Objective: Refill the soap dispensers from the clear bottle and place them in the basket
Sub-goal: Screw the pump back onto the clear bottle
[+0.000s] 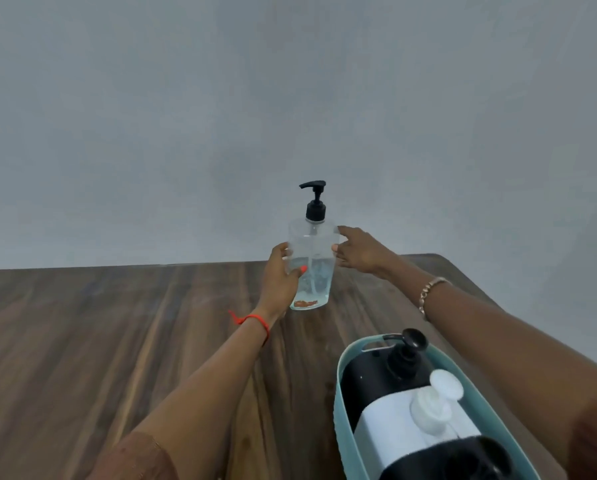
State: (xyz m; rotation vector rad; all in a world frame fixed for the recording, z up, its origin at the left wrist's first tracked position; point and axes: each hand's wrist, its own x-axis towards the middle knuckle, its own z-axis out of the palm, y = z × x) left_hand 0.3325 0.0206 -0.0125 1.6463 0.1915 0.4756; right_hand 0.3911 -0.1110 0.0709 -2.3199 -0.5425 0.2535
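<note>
At the centre of the frame the left hand [279, 278] grips the clear bottle [311, 261] upright on the table [117, 341], while the right hand [357, 252], fingers loosely spread, touches its opposite side. At lower right, the basket [338, 393] holds a black dispenser [369, 379] and a white dispenser [404, 431].

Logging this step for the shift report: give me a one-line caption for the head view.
Both hands hold the clear plastic pump bottle upright on the wooden table, teal plastic basket already holding dispensers.
</note>
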